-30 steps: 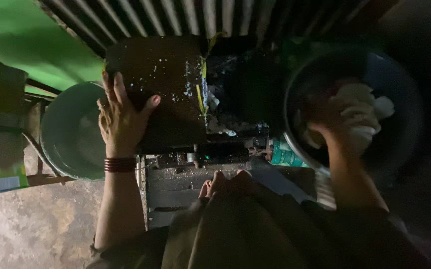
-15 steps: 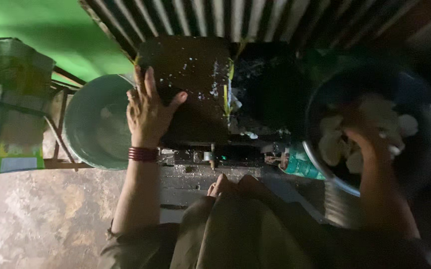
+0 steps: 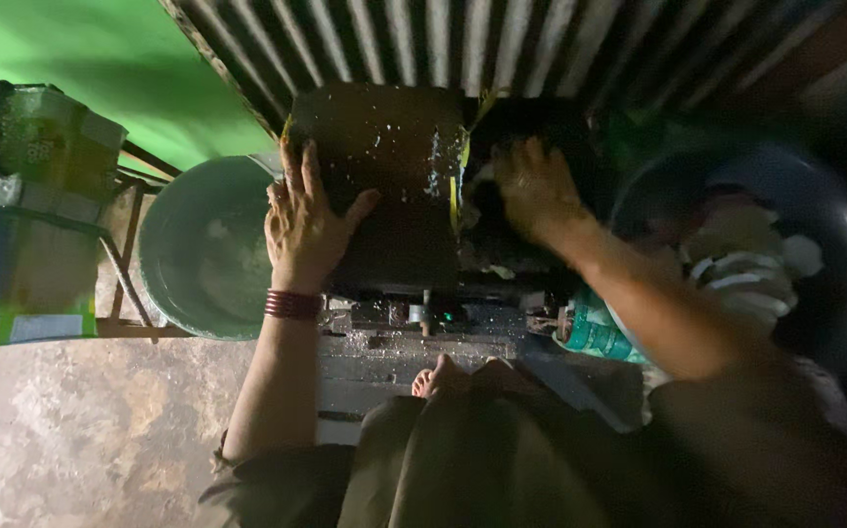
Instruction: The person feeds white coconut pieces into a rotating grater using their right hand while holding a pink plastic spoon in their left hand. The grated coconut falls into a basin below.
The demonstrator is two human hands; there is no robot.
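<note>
dim, cramped work corner seen from above by the head camera, with a corrugated metal wall (image 3: 502, 39) across the top and a bright green wall (image 3: 101, 59) at upper left. a stained concrete floor (image 3: 81, 440) fills the lower left.

at the centre sits a dark box-shaped machine (image 3: 394, 196), speckled with pale flecks, its long axis running away from the person toward the metal wall. the left hand (image 3: 308, 227) lies flat on the machine's top left edge, fingers spread and released, gripping nothing; a dark red bangle (image 3: 292, 305) circles the wrist. the right hand (image 3: 533, 191) reaches into the machine's dark opening just right of a yellow strip; it is blurred, and whether its fingers grasp anything cannot be told.

left of the machine, a round pale green basin (image 3: 203, 249) rests on a rusty metal frame and looks nearly empty. far left stand green and yellow packages (image 3: 32, 196), boxy in shape. at right, a large dark blue bowl (image 3: 834, 244) holds pale, blurred chunks (image 3: 746, 259). a teal container (image 3: 595, 332) sits below the right forearm. bare toes (image 3: 438, 376) show beneath the machine.
</note>
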